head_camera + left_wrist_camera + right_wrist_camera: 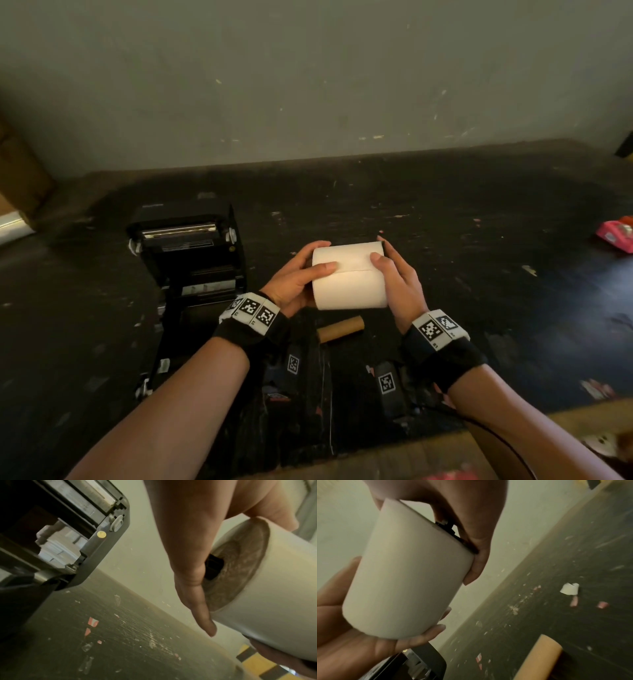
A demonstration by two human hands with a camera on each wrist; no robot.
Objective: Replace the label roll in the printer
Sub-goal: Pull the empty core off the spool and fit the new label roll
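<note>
A full white label roll (349,275) hangs above the dark table, lying sideways between both hands. My left hand (301,274) cups its left end, thumb over the top; the left wrist view shows the roll's (267,588) brown end face with a black spindle (213,566) in the core. My right hand (394,274) grips the right end, where a black spindle flange (452,534) sits under the fingers. The black printer (191,260) stands open at the left, its lid raised and roller bar showing. An empty cardboard core (340,329) lies below the roll.
A grey wall rises behind the scuffed black tabletop (479,240), strewn with paper scraps. A pink object (616,236) sits at the far right edge. A cardboard box (17,178) is at the far left. The wooden table edge (428,448) runs near me.
</note>
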